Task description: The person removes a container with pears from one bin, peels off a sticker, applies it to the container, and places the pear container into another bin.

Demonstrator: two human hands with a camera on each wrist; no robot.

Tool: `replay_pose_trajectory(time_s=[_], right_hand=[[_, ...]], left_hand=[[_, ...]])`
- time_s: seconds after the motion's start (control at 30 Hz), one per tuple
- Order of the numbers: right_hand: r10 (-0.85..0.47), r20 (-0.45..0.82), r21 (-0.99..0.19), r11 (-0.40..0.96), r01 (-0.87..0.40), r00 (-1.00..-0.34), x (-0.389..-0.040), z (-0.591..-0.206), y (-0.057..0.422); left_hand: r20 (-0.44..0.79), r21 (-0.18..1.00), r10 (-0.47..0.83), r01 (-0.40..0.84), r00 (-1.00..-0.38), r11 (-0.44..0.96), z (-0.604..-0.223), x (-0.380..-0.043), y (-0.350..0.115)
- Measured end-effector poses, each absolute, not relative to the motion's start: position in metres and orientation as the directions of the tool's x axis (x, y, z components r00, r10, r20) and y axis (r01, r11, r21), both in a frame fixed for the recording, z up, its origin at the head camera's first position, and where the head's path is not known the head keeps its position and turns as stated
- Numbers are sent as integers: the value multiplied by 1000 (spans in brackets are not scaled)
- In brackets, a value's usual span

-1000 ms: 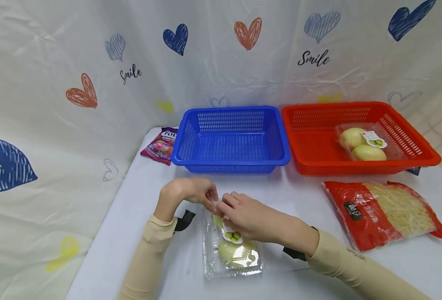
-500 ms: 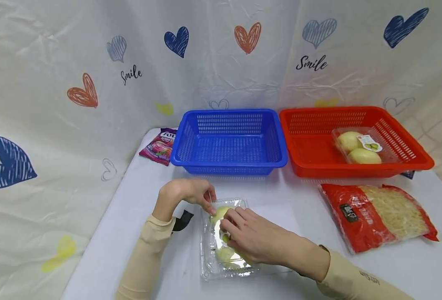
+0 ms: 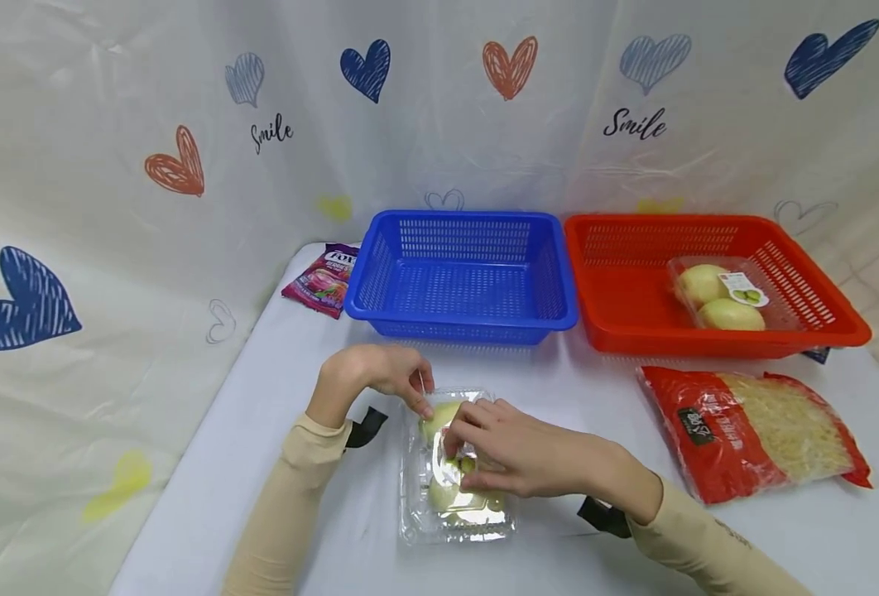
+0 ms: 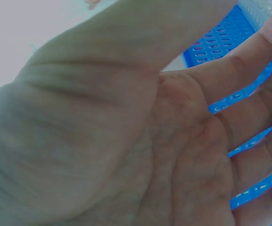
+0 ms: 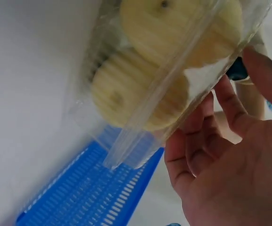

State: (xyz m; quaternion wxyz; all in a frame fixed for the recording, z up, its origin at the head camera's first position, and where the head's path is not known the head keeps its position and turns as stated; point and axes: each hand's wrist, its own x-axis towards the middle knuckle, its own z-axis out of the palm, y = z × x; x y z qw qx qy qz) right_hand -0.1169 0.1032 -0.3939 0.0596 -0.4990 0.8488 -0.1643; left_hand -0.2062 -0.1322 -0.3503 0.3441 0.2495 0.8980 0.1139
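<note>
A clear plastic clamshell box [image 3: 419,517] with pale yellow-green fruits [image 3: 443,495] and a label [image 3: 463,465] lies on the white table. My left hand [image 3: 380,372] holds the box's far left corner, thumb on the lid and fingers at the far edge. Over the middle of the lid is my right hand [image 3: 536,447], its fingers bent and thumb apart, fingertips at the label. In the right wrist view, the bent fingers [image 5: 206,136] sit at the lid's edge. The left wrist view shows mostly the palm [image 4: 187,141], with a bit of clear plastic by a fingertip.
Behind the box stands a blue basket [image 3: 458,324], with a red basket [image 3: 708,341] beside it holding another fruit box [image 3: 778,310]. A red-and-clear noodle bag [image 3: 752,434] lies at the right. A purple candy packet [image 3: 324,281] is left of the blue basket.
My right hand has moved from the far edge of the box toward its middle, its thumb spreading away from the fingers. My left hand stays at the far left corner.
</note>
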Motion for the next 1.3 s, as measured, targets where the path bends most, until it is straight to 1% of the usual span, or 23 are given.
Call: replay_pose_trajectory(time_s=[0.13, 0.2, 0.27, 0.37, 0.43, 0.5, 0.6, 0.7, 0.77, 0.83, 0.9, 0.97, 1.0, 1.07, 1.17, 1.23, 1.3], right_hand=[[-816, 130, -301, 509, -806, -564, -128, -389, 109], [-805, 160, -267, 522, -810, -571, -131, -389, 109], [-810, 168, -251, 516, -819, -562, -130, -389, 110], [-836, 150, -232, 489, -841, -527, -128, -388, 110], [-845, 126, -251, 480, -841, -520, -128, -386, 110], [-836, 124, -268, 490, -829, -534, -133, -385, 108], [-791, 148, -306, 534, -788, -593, -149, -386, 106], [-746, 113, -406, 568, -716, -656, -172, -389, 104], [-750, 22, -500, 564, -657, -661, -188, -390, 104], [-774, -107, -577, 560, -595, -624, -202, -391, 104], [-794, -213, -612, 563, -555, -570, -210, -391, 105], [-808, -267, -622, 561, -546, -526, -212, -391, 105], [-813, -269, -631, 553, -544, -516, -211, -391, 106], [-822, -231, -655, 527, -541, -520, -203, -389, 109], [-818, -110, -659, 485, -575, -565, -183, -382, 118], [-785, -2, -610, 491, -622, -619, -169, -371, 126], [-743, 140, -526, 504, -685, -654, -159, -360, 136]], left_hand=[[-554, 363, 535, 394, -638, 844, -341, -214, -127], [-542, 367, 548, 408, -637, 836, -338, -217, -126], [-500, 400, 568, 407, -654, 821, -336, -220, -129], [-342, 470, 598, 419, -725, 777, -332, -223, -138], [-219, 502, 581, 420, -784, 756, -328, -225, -145], [-111, 498, 546, 429, -830, 754, -325, -227, -151], [-41, 454, 478, 410, -877, 791, -324, -231, -156], [-61, 390, 435, 379, -899, 839, -325, -235, -157], [-100, 359, 421, 361, -902, 861, -327, -236, -156], [-146, 350, 418, 348, -897, 869, -327, -235, -156], [-177, 358, 420, 340, -890, 870, -328, -234, -156], [-194, 373, 424, 333, -885, 866, -330, -231, -156], [-202, 376, 425, 330, -882, 865, -331, -229, -156], [-214, 380, 430, 331, -877, 864, -334, -226, -157], [-227, 379, 435, 333, -871, 863, -338, -223, -160], [-233, 373, 434, 332, -870, 866, -339, -221, -162], [-238, 361, 428, 330, -872, 872, -340, -220, -165]])
